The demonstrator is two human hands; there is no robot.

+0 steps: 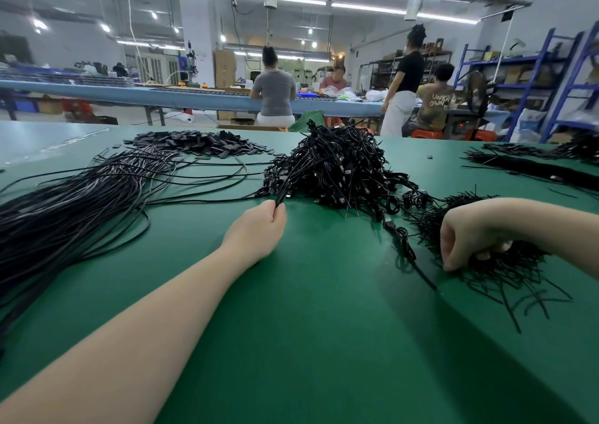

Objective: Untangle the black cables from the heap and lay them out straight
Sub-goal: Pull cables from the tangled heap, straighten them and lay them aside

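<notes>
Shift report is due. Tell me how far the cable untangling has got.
Done: a large bundle of straightened cables lies at the left of the green table. In hand: the left hand pinches cable ends drawn from the tangled heap; the right hand grips short black ties. Left: the heap is still big.

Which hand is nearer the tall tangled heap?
Left. The left hand pinches cables at the tall tangled heap's near edge; the right hand rests on a separate pile aside.

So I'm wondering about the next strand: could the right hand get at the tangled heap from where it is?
Probably yes: the right hand grips thin black ties just beside the heap, with only loose cable ends between, though it must let go first.
</notes>
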